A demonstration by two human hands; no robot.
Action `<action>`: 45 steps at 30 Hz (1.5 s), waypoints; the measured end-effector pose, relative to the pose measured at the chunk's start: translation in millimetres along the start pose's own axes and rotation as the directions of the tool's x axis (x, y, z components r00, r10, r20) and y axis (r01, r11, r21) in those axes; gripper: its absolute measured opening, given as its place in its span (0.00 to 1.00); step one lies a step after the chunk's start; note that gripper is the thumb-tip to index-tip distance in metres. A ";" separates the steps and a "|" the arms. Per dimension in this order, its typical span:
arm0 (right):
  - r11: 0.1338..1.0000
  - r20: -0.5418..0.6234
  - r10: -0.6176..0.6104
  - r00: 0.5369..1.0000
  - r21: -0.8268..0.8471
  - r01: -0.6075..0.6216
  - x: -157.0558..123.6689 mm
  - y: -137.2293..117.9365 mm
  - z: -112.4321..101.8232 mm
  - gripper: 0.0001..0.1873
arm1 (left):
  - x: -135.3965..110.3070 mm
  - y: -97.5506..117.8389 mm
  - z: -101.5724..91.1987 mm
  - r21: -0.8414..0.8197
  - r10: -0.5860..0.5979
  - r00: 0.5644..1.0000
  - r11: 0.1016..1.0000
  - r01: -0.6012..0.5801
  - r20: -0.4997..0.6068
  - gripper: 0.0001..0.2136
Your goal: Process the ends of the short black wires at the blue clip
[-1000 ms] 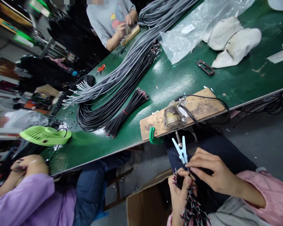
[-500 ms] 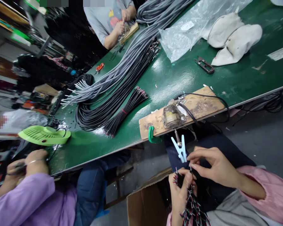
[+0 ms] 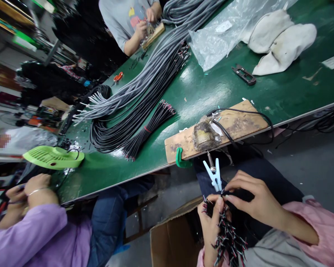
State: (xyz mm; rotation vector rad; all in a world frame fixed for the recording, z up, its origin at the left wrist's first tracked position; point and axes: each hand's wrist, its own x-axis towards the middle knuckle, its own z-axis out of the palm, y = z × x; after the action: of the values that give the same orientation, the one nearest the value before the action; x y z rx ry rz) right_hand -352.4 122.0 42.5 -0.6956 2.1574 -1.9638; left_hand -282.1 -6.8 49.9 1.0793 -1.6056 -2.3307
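Note:
My left hand (image 3: pixel 211 218) is closed around a bundle of black cables (image 3: pixel 229 237), whose stripped ends show red, white and black wires. Thumb and forefinger of my right hand (image 3: pixel 247 193) pinch at a thin wire end just above the left thumb. Directly over my fingertips, a light blue clothespin-like clip (image 3: pixel 215 176) hangs from a metal rod (image 3: pixel 210 161) at the table edge. The rod comes out of a taped yellowish block (image 3: pixel 206 136) on a wooden board (image 3: pixel 180 146), which a green clamp (image 3: pixel 180 158) holds to the table.
Black and grey cables (image 3: pixel 144 85) lie across the green table (image 3: pixel 208 89). Cutters (image 3: pixel 243 74), white gloves (image 3: pixel 284 44), a plastic bag (image 3: pixel 211 48) and a light green fan (image 3: pixel 54 157) are there too. A cardboard box (image 3: pixel 169 237) stands below. Co-workers sit left (image 3: pixel 44 230) and across (image 3: pixel 119 22).
My right fingers have moved slightly down and left, closer to my left thumb, and the wire end is now close under the blue clip. The view has shifted a little.

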 end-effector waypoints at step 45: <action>0.926 -0.125 -0.299 0.946 0.200 0.320 11.0 -11.7 -4.1 0.09 | -5.8 54.6 9.4 0.412 0.539 0.807 0.695 -0.588 0.243 0.05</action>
State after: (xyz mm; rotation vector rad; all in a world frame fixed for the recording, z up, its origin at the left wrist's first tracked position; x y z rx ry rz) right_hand -361.0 120.5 56.6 -0.9745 1.9314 -2.3903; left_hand -299.4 -20.5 101.0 0.3937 -2.2225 -1.6429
